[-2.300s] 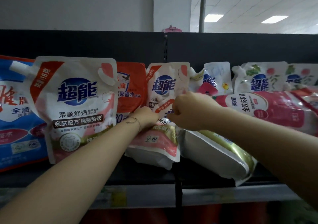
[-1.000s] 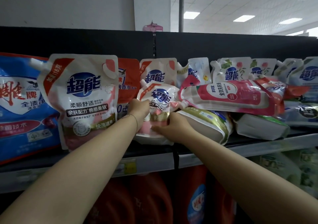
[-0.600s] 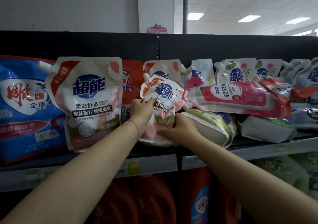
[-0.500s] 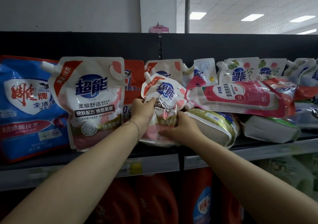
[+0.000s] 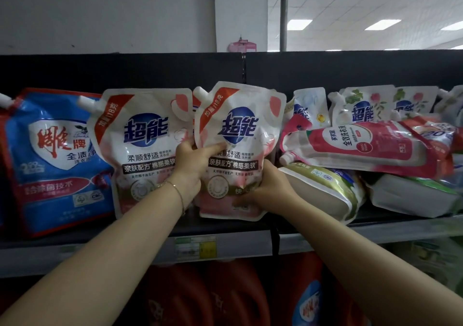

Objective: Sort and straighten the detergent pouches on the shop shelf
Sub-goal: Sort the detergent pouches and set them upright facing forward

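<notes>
Holding one pink-white pouch (image 5: 238, 130) upright on the shelf (image 5: 375, 228) w/ both hands: left hand (image 5: 190, 167) fingers (image 5: 187, 149) pinch its left edge, right hand (image 5: 265, 187) grips the bottom corner. Sits beside its twin (image 5: 142, 135). I'd judge approx. a third done; the heap (image 5: 363, 147) at right lies flat.

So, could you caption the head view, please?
Left hand and right hand hold a detergent pouch upright on the shelf.

Glossy plastic-film pouch (image 5: 238, 135) (creased, light-catching); matt dark shelf back panel (image 5: 350, 70).
</notes>
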{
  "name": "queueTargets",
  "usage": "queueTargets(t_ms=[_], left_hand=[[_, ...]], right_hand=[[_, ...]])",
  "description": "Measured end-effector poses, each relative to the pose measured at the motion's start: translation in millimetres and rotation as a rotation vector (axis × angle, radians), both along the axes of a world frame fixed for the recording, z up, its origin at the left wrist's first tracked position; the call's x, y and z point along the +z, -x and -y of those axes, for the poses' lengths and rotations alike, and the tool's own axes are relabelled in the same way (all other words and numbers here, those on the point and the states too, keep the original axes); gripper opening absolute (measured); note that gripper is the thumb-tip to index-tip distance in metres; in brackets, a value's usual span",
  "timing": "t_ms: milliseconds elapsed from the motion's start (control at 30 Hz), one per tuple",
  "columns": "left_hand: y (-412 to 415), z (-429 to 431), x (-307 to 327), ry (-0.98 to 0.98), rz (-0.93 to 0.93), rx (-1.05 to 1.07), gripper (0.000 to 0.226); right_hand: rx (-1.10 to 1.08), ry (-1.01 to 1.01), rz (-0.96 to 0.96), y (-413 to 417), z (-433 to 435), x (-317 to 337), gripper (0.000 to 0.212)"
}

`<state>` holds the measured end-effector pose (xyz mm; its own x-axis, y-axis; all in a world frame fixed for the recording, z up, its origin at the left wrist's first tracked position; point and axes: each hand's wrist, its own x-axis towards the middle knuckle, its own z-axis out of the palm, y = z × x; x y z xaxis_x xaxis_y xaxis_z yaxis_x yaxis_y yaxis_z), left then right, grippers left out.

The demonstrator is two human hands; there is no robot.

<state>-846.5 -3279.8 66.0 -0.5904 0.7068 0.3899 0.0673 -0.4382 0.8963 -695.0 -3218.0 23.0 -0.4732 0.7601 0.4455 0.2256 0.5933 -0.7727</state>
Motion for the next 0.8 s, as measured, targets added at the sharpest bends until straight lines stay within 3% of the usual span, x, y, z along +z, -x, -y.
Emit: queueTargets(t_ms=[200,267,400,600,800], left_hand=[[18.9,13.8,-2.7,-0.021,-0.002,0.034,0.023],[21.2,17.0,-4.0,-0.04,-0.009,0.03,0.023],[25.7,21.5,-3.3,-0.061,-0.016,0.05,0.026],[27.8,24.8,-8.6,-0.035,-0.16,0.189,0.028],[27.7,33.8,-11.8,-0.032,-0.391,0.527,0.059]], right_hand=[[0.16,0.128,0.033,3.3,-9.5,-1.8,0.096],[0.289,0.246,-0.056,2.0,-11.1,-3.7,0.087],[0.326,0.29,-0.177,2.8,-11.7,-0.1,0.068],[0.203,0.271,-0.228,17.3,-10.1,-5.7,0.056],[-0.023,0.005,0.022,15.4,3.9,-4.3,0.052]])
